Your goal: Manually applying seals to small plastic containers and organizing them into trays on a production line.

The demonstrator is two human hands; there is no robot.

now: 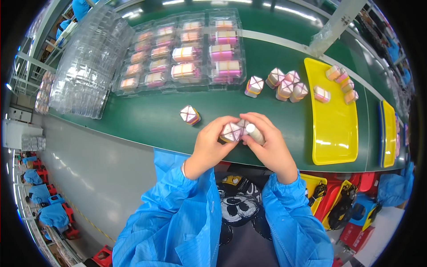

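Observation:
My left hand grips a small banded block, its white end face crossed by dark lines. My right hand has its fingers around a white cylindrical piece, perhaps a marker or small bottle. A second block with a similar crossed end sits between both hands, against the first; my right fingers partly hide it. To the left, a lone block with pink and yellow sides stands on the green table. Beyond my right hand is a cluster of several similar blocks, with another block just left of them.
Clear plastic trays hold rows of pink-and-white blocks at the back. A tall stack of clear trays rises at left. On the right lies a yellow tray with several blocks at its far end. A post stands behind it.

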